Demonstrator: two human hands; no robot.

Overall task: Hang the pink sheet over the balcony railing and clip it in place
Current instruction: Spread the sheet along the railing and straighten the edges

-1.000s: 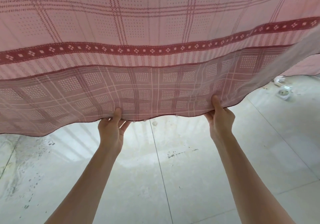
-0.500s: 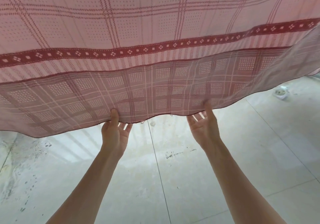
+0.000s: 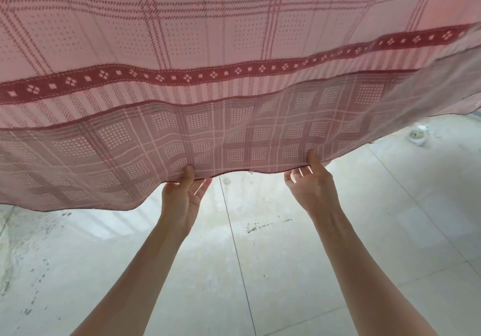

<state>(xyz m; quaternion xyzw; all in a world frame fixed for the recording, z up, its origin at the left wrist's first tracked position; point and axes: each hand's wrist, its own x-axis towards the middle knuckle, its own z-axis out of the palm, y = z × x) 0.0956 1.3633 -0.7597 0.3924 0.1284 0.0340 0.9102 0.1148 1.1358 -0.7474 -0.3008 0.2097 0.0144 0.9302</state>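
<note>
Both hands (left hand (image 3: pixel 182 200), right hand (image 3: pixel 313 187)) pinch the pink sheet (image 3: pixel 234 75).

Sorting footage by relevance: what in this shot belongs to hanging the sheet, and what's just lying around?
Part of the job:
pink sheet
left hand, pinching its lower edge
right hand, thumb on the same edge

Lying about:
small white container on the tiled floor

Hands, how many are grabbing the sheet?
2. The left hand pinches the sheet at its lower edge, left of the middle. The right hand touches the same edge further right, thumb on the cloth; its fingers partly hide behind it.
</note>
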